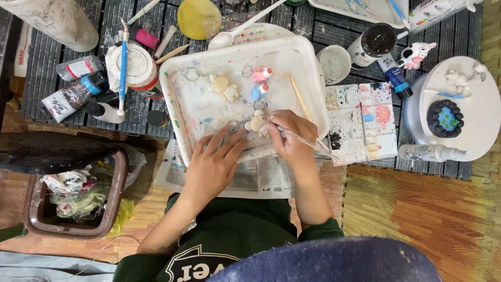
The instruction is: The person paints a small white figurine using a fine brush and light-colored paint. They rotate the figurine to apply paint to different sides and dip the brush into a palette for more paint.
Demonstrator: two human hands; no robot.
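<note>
A white plastic tray [180,73] stained with paint lies in front of me. On it lie a cream bear keychain figure [226,86], a pink and blue figure [260,82] and a small cream figure [257,124]. My left hand [213,166] rests flat on the tray's near edge, fingertips close to the small cream figure's key ring. My right hand [292,137] grips a thin clear-handled paintbrush [305,140], its tip at the small cream figure. A wooden stick [299,97] lies along the tray's right side.
A paint palette [360,122] sits right of the tray, newspaper [261,180] under it. Paint tubes [73,95], a white jar [138,65], a yellow lid [198,18] and cups [334,62] stand behind. A brown waste bin [112,201] is at left, a white round stand [482,125] at right.
</note>
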